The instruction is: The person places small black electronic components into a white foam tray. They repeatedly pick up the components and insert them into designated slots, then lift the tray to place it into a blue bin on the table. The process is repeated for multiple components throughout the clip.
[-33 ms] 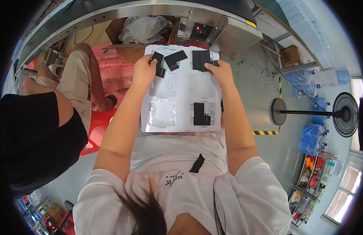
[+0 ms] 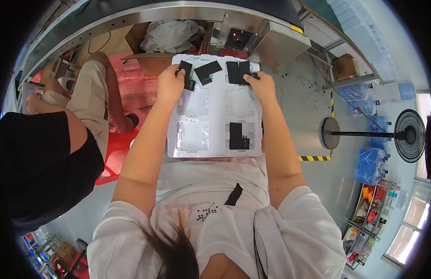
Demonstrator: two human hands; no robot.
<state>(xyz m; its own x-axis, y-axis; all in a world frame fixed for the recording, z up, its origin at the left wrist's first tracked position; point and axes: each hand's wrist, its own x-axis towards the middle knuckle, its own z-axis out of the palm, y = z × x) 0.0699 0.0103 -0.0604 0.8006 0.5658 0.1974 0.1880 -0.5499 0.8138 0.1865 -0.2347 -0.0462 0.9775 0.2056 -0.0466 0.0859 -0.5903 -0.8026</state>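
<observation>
A white plastic tray (image 2: 217, 116) with moulded pockets lies in front of me. At its far left corner, my left hand (image 2: 170, 84) pinches a flat black notched piece (image 2: 185, 69) between thumb and fingers. Another such black piece (image 2: 208, 71) rests tilted across the tray's far edge, just right of that hand. My right hand (image 2: 263, 86) grips flat black pieces (image 2: 238, 73) at the far right pocket, thumb on top; they overlap, so how many is hard to tell. One more black piece (image 2: 235, 135) sits in the near right pocket. Both near and middle left pockets hold nothing.
Beyond the tray stand a metal machine frame (image 2: 283, 44) and a cardboard box (image 2: 152, 64) with clear plastic bags. A seated person (image 2: 43, 153) is close on my left, near a red stool (image 2: 114, 151). A black fan (image 2: 409, 136) stands at right.
The black pieces under my right hand have spread apart slightly, with one edge shifted left. The piece in my left hand has tilted a little. Tray and arms are nearly unmoved.
</observation>
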